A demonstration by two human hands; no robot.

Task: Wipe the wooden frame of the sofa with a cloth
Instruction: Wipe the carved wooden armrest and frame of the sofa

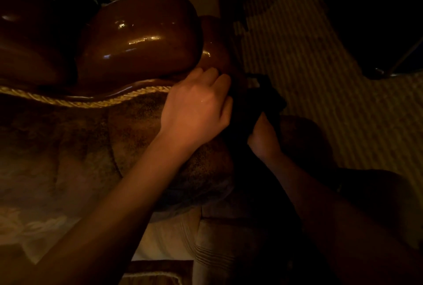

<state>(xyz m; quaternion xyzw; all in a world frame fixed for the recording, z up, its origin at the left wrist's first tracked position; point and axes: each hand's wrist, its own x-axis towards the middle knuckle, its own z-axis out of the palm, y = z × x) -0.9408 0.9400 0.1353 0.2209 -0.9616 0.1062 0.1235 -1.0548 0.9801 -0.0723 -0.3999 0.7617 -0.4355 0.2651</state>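
The sofa's glossy dark-brown wooden frame (142,42) bulges in carved curves across the upper left, lit dimly. A dark cloth (254,106) hangs at the frame's right end. My left hand (196,106) reaches over the padded arm, and its curled fingers grip the cloth's left side against the wood. My right hand (263,138) comes up from below and grips the cloth's lower end. Much of the cloth is lost in shadow.
A gold rope trim (91,100) runs along the frame above patterned upholstery (75,152). A striped carpet (320,78) covers the floor to the right. A metal chair leg (389,67) stands at the upper right. A striped cushion (206,245) lies below.
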